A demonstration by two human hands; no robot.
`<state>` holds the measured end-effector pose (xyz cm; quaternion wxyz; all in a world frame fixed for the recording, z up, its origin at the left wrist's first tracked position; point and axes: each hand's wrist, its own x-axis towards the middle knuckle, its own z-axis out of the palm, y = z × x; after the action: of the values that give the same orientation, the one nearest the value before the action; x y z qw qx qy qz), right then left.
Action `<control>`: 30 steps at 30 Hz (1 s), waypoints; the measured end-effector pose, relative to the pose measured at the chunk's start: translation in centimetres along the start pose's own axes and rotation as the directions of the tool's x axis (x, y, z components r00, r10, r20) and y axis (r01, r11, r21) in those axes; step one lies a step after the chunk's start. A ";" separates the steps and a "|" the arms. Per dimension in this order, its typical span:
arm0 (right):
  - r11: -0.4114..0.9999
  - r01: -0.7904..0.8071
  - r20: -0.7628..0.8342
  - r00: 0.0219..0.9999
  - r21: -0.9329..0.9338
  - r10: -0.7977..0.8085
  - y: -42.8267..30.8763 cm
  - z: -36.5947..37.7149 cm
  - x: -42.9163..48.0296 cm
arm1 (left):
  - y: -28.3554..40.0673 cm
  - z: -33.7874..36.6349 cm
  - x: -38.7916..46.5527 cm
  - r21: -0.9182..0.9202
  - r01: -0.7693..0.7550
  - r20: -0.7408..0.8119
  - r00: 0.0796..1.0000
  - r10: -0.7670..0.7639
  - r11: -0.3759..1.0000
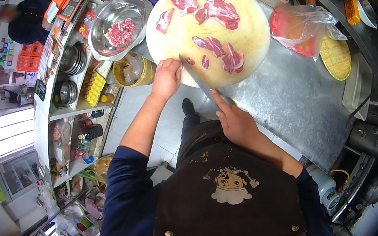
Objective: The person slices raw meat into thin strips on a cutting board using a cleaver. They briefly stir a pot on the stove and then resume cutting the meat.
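My right hand (234, 120) grips a kitchen knife (196, 77), index finger along its spine, over the near edge of a round cutting board (251, 47). The blade's tip points away from me, beside the fingers of my left hand (167, 77). That hand rests at the board's left edge, fingers bent; whether it holds a scrap of meat cannot be seen. Small pieces of raw meat (205, 62) lie just right of the blade, with larger strips (232, 57) further right. Several big chunks of raw meat (221, 11) lie on the board's far half.
A steel bowl (139, 7) with diced meat (120, 33) stands left of the board, above a yellow bucket (118, 73). Plastic bags (298, 30) and a woven tray (336, 57) lie right on the steel counter (281, 105). Shelves line the left. Another person (27, 23) is at upper left.
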<state>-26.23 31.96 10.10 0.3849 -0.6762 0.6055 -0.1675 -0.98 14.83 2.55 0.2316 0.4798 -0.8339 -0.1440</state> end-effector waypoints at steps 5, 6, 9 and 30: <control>0.995 0.070 -0.051 0.996 0.068 -0.066 0.6 0.4 0.0 | 0.0 0.1 -0.2 -0.015 -0.037 -0.036 0.999 0.036 0.999; 0.995 0.073 -0.052 0.996 0.065 -0.069 0.5 0.4 0.2 | 0.0 0.1 -0.2 -0.017 -0.043 -0.032 0.999 0.043 0.999; 0.995 0.083 -0.056 0.995 0.052 -0.080 0.3 0.6 1.2 | -0.3 0.0 -0.1 -0.031 -0.054 -0.015 0.998 0.054 0.998; 0.994 0.023 -0.056 0.998 -0.108 -0.029 -1.9 3.0 11.0 | -0.6 0.1 0.8 -0.208 0.269 -0.108 0.949 -0.295 0.940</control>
<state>-20.55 22.38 6.91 0.3282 -0.6986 0.6156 -0.1591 -0.98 13.81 2.45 0.3104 0.5789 -0.7207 -0.2218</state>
